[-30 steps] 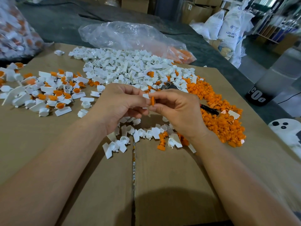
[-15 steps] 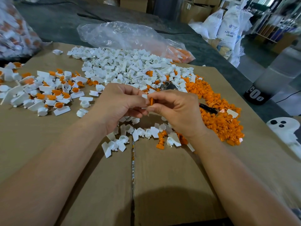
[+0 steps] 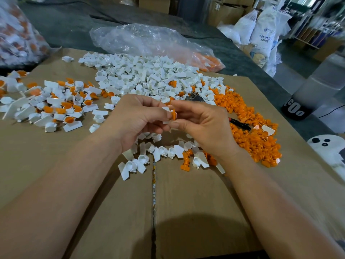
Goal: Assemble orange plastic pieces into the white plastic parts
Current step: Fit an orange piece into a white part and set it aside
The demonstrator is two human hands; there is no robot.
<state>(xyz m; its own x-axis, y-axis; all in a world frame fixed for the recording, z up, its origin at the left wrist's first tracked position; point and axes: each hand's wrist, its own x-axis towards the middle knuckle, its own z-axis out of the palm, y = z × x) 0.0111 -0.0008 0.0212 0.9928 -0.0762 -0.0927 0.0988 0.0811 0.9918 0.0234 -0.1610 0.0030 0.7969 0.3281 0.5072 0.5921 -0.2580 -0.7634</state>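
The white sack [image 3: 265, 32] reads "ABS RESIN"; the dark container base [image 3: 295, 109] shows partial letters "CO".

we look across a counter [image 3: 186, 212] laid with flattened brown cardboard, its dark grey top [image 3: 65, 28] showing further back. behind it we make out brown cardboard boxes [image 3: 156, 3], and to the right white sacks [image 3: 265, 32] with blue lettering stand near blurred shelving [image 3: 317, 32]. the pale grey floor [image 3: 291, 75] beside them lies in soft, even light.
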